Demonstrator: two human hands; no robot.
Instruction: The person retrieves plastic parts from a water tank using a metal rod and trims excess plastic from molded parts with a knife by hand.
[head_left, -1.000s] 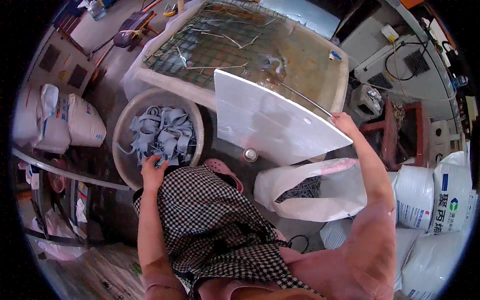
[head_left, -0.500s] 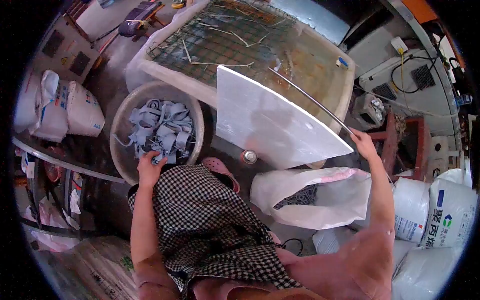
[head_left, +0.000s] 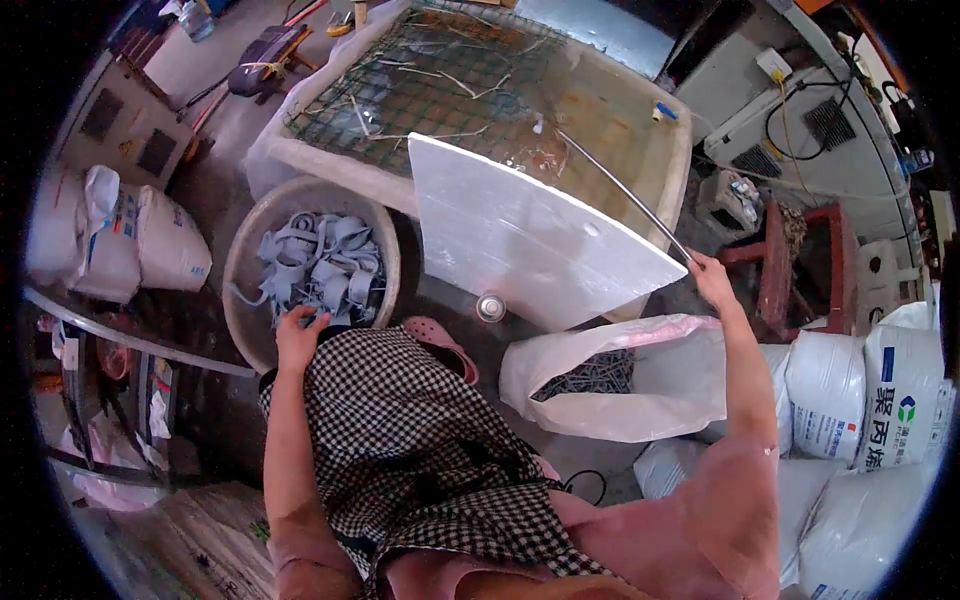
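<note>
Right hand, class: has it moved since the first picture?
Yes. Judged against the right corner of the white foam board, the right hand, holding the metal rod, has shifted rightward and nearer the wearer.

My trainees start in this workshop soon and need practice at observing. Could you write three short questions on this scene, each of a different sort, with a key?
1. Multiple choice: which hand grips the metal rod?
A) left
B) right
C) neither

2. True or false: in this view, the white board is between the water tank and the open sack.

3. Fill in the colour: the left hand is at the near side of a round tub of ____ parts.

Key:
1. B, the right hand
2. True
3. Grey
</note>
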